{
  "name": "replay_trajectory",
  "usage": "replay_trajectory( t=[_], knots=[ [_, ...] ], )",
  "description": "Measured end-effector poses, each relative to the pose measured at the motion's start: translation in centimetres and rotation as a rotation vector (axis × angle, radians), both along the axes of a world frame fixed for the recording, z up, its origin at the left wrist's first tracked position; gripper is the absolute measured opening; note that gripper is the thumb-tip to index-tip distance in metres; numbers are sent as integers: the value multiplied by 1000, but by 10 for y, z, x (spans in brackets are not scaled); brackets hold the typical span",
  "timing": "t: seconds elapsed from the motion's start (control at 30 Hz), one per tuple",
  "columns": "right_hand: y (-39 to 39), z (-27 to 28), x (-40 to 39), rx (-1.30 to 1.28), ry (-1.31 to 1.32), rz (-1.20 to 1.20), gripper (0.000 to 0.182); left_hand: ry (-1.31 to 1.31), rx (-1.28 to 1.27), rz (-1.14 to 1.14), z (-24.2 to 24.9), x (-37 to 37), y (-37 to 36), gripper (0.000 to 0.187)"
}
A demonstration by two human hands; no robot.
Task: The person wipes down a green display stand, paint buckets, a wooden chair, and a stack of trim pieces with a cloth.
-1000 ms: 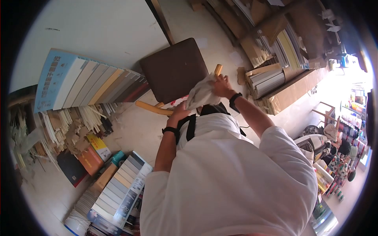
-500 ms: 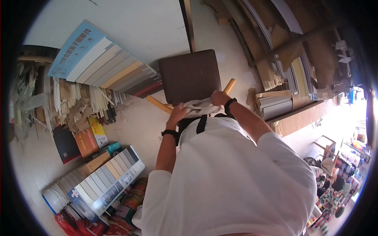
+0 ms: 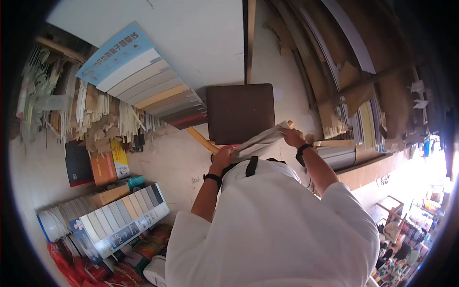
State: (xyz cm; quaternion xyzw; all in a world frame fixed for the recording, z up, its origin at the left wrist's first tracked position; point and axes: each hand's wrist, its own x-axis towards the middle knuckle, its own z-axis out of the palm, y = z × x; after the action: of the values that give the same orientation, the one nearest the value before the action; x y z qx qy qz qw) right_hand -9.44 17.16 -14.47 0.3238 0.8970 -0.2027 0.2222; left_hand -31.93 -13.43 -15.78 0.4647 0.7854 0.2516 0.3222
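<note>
A light grey-beige cloth (image 3: pixel 260 140) is stretched in front of my waist, slanting up to the right. My left hand (image 3: pixel 223 157) grips its lower end with the fingers closed. At the other end, my right hand (image 3: pixel 293 137) is closed on the cloth, near the tip of a wooden chair part. Just beyond the cloth is a dark brown padded chair panel (image 3: pixel 241 112). A light wooden bar (image 3: pixel 203 139) of that chair sticks out on the left, close to my left hand. The middle of the chair is partly hidden behind the cloth.
A blue-topped sample board (image 3: pixel 143 71) leans at the upper left beside bundled strips (image 3: pixel 126 122). Another sample display (image 3: pixel 126 213) stands at lower left, near red-wrapped rolls. Cardboard-wrapped panels (image 3: pixel 330 57) line the right wall. A small wooden stool (image 3: pixel 393 208) stands farther right.
My right hand has moved right, away from my left, and the cloth is now pulled out longer between them. The view has shifted, so the chair appears lower.
</note>
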Motion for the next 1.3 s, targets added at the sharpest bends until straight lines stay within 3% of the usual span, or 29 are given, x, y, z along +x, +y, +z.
replay_trajectory(
  t=[0.07,0.17,0.23,0.3,0.4,0.53,0.63,0.67,0.77,0.87,0.9,1.03,1.17,1.3],
  knots=[
    [5,-16,10,76,66,85,61,-1,-56,-44,-5,8,7,39],
    [-5,8,-17,-331,-41,-191,64,-35,37,18,-28,8,0,40],
    [-15,-10,-24,-543,-20,-297,69,-14,-75,166,-3,5,-11,38],
    [-27,-13,-44,-664,-168,-226,62,36,-221,272,13,-11,-29,37],
    [-45,1,-52,-818,-114,70,50,90,-169,432,18,-28,-67,33],
    [-61,-6,-52,-814,73,216,42,117,-298,484,24,-31,-84,32],
    [-58,-14,-37,-853,317,174,37,131,-231,538,5,-24,-75,30],
    [-56,-8,-30,-824,291,87,35,157,-167,565,-5,-19,-67,29],
    [-40,-17,-3,-733,456,84,44,187,-153,505,-25,-5,-38,27],
    [-27,-23,26,-471,496,8,52,211,-151,431,-17,7,-22,27],
    [-24,-23,32,-548,404,-145,60,222,-136,419,-15,11,-19,27],
    [-29,-45,26,-343,362,1,62,132,25,430,-25,1,-37,28],
    [-46,-35,-9,-738,247,19,44,146,24,700,-26,-20,-67,26],
    [-57,-41,-40,-863,137,196,33,221,-85,841,-4,-42,-76,24]
  ],
)
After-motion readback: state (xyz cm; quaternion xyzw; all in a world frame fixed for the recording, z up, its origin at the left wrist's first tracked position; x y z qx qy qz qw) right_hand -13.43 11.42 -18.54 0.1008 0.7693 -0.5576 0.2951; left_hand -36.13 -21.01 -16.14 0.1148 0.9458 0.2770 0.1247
